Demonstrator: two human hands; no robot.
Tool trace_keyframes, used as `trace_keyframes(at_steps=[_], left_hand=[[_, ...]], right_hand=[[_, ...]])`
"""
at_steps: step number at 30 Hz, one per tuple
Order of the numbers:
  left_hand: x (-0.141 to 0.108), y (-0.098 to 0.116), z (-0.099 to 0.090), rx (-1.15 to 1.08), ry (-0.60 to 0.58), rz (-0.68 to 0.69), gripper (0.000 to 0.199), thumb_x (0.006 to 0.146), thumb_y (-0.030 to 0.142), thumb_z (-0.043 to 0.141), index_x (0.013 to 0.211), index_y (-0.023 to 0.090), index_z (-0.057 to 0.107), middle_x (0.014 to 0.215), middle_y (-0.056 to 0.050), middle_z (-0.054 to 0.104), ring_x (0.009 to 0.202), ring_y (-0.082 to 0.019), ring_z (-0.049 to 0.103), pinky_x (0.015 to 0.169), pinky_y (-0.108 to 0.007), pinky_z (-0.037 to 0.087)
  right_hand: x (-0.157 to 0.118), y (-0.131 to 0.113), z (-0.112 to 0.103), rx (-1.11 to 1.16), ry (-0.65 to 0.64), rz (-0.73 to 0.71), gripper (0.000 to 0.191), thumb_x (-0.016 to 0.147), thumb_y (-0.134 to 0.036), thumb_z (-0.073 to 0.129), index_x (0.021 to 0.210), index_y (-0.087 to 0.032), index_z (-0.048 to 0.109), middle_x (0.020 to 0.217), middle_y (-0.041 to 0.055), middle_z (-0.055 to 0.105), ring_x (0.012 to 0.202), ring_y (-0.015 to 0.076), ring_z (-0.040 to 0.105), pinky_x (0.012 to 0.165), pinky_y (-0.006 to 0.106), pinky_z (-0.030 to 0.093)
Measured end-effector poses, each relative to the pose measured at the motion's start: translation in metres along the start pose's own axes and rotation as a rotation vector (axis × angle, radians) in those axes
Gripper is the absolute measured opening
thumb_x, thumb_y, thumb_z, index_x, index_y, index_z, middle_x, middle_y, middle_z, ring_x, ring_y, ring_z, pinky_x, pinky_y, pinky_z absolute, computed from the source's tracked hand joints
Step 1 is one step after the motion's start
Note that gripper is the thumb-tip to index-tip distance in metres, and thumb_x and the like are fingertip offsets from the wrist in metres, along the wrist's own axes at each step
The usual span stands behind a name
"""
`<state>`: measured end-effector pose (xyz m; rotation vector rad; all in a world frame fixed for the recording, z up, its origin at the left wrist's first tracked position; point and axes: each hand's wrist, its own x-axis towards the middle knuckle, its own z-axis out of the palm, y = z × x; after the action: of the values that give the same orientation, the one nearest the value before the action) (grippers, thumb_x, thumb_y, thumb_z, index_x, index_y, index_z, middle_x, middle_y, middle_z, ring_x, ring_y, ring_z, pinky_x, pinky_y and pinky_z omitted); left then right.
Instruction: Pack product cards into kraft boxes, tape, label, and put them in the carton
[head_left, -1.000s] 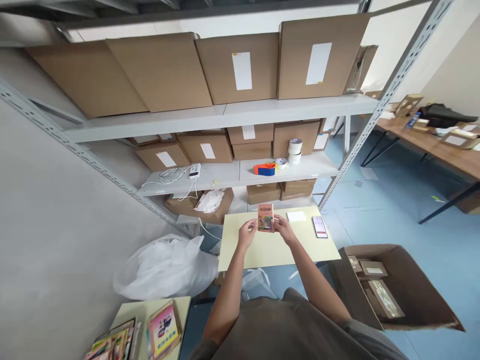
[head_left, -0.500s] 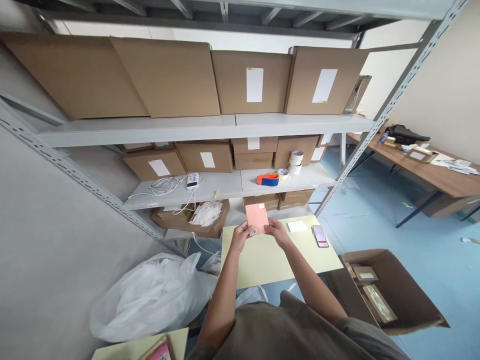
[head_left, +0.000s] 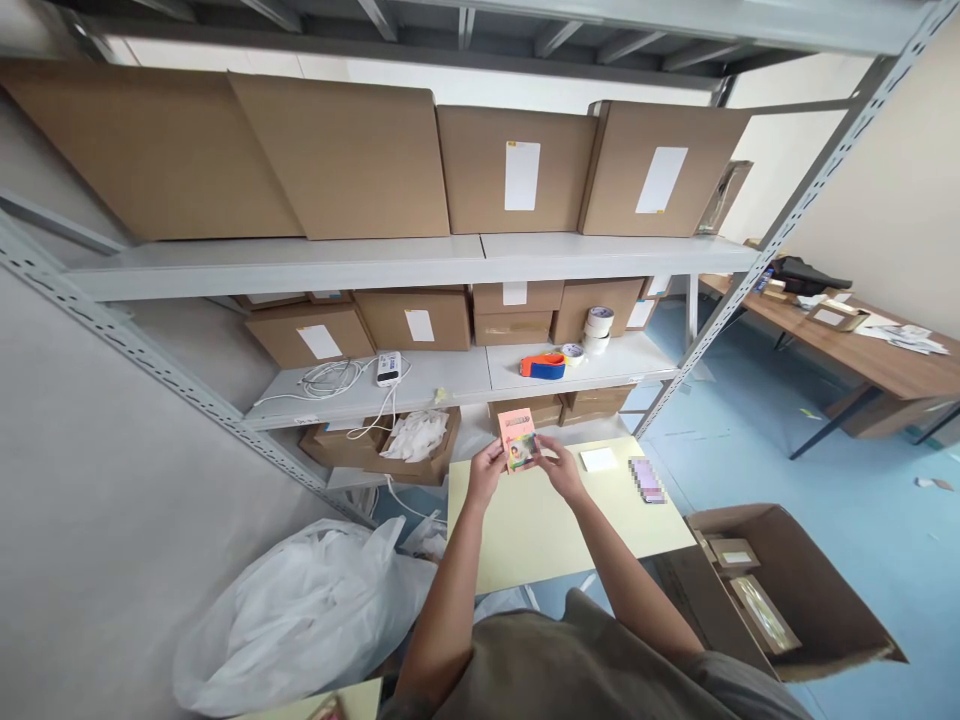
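Above the pale yellow tabletop (head_left: 525, 530) I hold up a small pink book (head_left: 516, 425) with a colourful picture on the lower part of its cover. My left hand (head_left: 489, 470) grips its left edge. On the other side, the fingers of my right hand (head_left: 559, 468) pinch the lower right edge. A white card or stack of labels (head_left: 598, 459) lies on the table to the right of my hands. Farther right on the same table lies a phone (head_left: 646, 480), partly pixelated.
Ahead stands a grey shelf (head_left: 420, 265) with cardboard boxes; an orange and blue tape dispenser (head_left: 543, 366) and tape rolls (head_left: 598, 325) sit on its middle board. An open carton (head_left: 817, 590) holds small packages at right. A white plastic bag (head_left: 300, 610) bulges at left.
The pink book has been turned over: its plain side with the barcode faced me before, and now the pictured cover does. Both hands remain at its edges. The view has shifted slightly.
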<state>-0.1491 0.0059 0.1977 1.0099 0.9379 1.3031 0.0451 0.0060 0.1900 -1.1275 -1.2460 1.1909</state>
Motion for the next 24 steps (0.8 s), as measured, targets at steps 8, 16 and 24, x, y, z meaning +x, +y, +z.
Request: trace_keyframes(at_steps=[8, 16, 24], left_hand=[[0.004, -0.011, -0.037, -0.043, 0.029, -0.116, 0.08, 0.068, 0.053, 0.09, 0.137, 0.016, 0.072, 0.129, -0.015, 0.076, 0.114, -0.032, 0.073, 0.095, -0.045, 0.062], [0.006, -0.047, -0.072, 0.022, 0.025, -0.214, 0.075, 0.071, 0.047, 0.088, 0.138, 0.018, 0.071, 0.11, -0.009, 0.079, 0.096, -0.024, 0.076, 0.086, -0.039, 0.064], [-0.003, -0.142, -0.08, 0.06, 0.17, -0.399, 0.068, 0.061, 0.032, 0.091, 0.125, 0.013, 0.077, 0.093, -0.008, 0.08, 0.079, -0.021, 0.074, 0.074, -0.035, 0.063]], right_hand=[[0.01, -0.001, 0.005, 0.176, -0.047, 0.162, 0.05, 0.07, -0.038, 0.083, 0.117, -0.023, 0.075, 0.094, 0.0047, 0.079, 0.076, 0.0227, 0.07, 0.072, 0.038, 0.057], [0.001, 0.029, 0.022, 0.226, 0.019, 0.292, 0.049, 0.067, -0.037, 0.084, 0.114, -0.024, 0.076, 0.09, 0.0025, 0.077, 0.074, 0.0202, 0.068, 0.076, 0.039, 0.058], [0.001, 0.118, 0.006, 0.148, 0.073, 0.532, 0.041, 0.057, -0.044, 0.088, 0.088, -0.018, 0.08, 0.078, 0.0069, 0.077, 0.073, 0.0244, 0.071, 0.073, 0.043, 0.059]])
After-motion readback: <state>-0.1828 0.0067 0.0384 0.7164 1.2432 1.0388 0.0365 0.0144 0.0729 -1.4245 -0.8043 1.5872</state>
